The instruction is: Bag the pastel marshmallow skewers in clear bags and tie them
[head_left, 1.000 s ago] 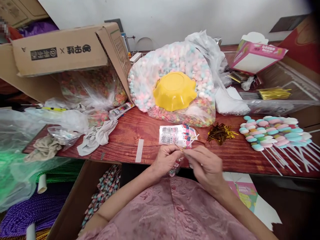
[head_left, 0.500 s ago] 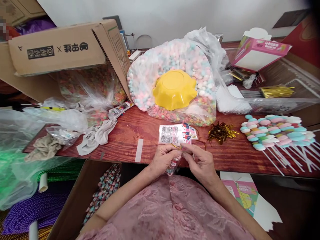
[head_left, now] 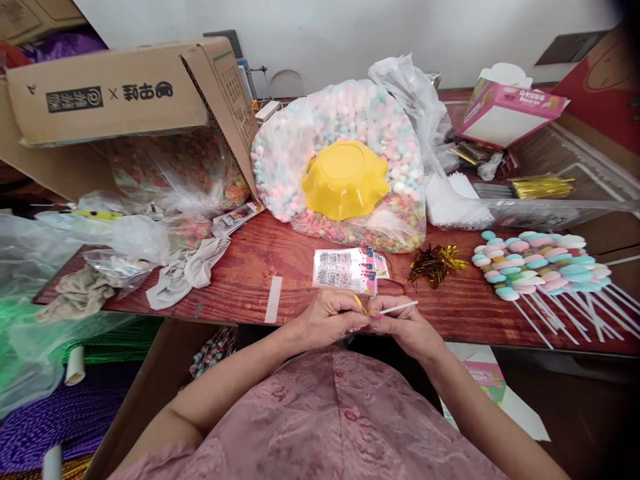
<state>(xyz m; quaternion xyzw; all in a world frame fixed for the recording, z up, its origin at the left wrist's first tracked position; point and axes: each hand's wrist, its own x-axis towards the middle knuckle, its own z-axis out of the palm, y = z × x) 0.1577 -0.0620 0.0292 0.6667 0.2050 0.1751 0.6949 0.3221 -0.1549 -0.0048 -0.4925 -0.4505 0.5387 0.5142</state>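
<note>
Close together at the table's front edge, both of my hands are closed in a pinch. My left hand (head_left: 330, 320) grips a gold twist tie (head_left: 359, 304), one end of which pokes up past the fingers. Between the hands a white stick (head_left: 400, 307) points right, and my right hand (head_left: 413, 328) has its fingers around it. A bit of pink wrapping shows at the fingertips; whatever else lies there is hidden. Just beyond are printed cards (head_left: 344, 268) and a bunch of gold twist ties (head_left: 436, 265).
Marshmallow skewers (head_left: 543, 261) lie at the right. A yellow bowl (head_left: 345, 177) rests upside down on a big bag of marshmallows (head_left: 280, 157). At the left stand a cardboard box (head_left: 135, 100) and a grey cloth (head_left: 193, 273). A clear plastic bin (head_left: 575, 203) stands back right.
My hands have turned and dropped slightly. The small bag of candy that hung below them is hidden now, and a white stick points out to the right.
</note>
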